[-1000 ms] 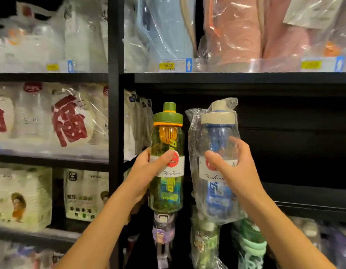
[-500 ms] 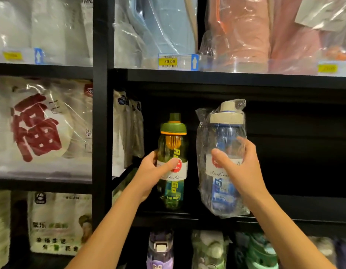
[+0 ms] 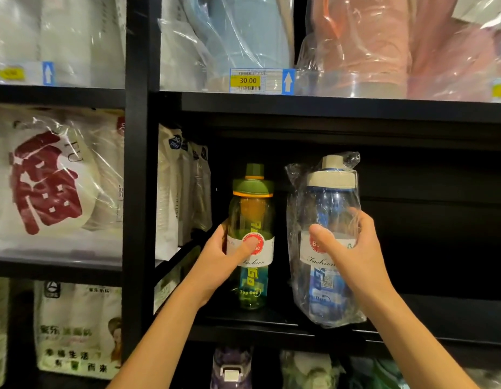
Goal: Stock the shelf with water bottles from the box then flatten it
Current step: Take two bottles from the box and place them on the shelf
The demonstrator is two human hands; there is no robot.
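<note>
Gripping one upright bottle apiece, the left hand (image 3: 218,265) curls round the green bottle (image 3: 252,217), the right hand (image 3: 356,256) round the bagged blue bottle (image 3: 328,209) at its 3 o'clock, both bases near the shelf (image 3: 440,329) front.

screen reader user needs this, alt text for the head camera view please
A person's left hand grips a green water bottle and the right hand grips a plastic-wrapped blue water bottle, both upright at a black shelf. Nearby shelves hold bagged goods; a 30.00 price tag sits above.
</note>
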